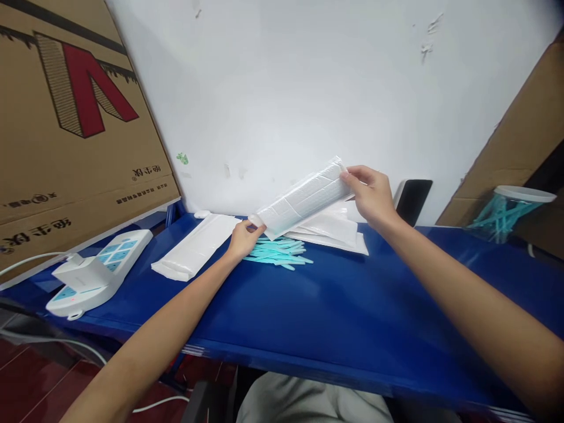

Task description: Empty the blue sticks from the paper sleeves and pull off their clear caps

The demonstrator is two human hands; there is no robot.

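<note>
A long white padded mailer (pixel 304 197) is held up at a slant over the blue table. My left hand (pixel 244 239) pinches its lower left end, and my right hand (pixel 370 191) grips the raised right end between thumb and fingers. Beneath it lies a loose heap of turquoise plastic sticks (pixel 279 252), partly hidden by the mailer and my left hand. Behind and right of the heap rests a pile of white mailers (pixel 339 229). Another white mailer (pixel 198 244) lies flat to the left of my left hand.
On the left of the blue table (pixel 299 323) sits a white power strip (pixel 127 249) with a plugged-in charger (pixel 83 273). A dark device (pixel 413 201) leans on the wall. A clear tub (pixel 506 211) of turquoise sticks stands right. A cardboard box (pixel 88 158) borders the left.
</note>
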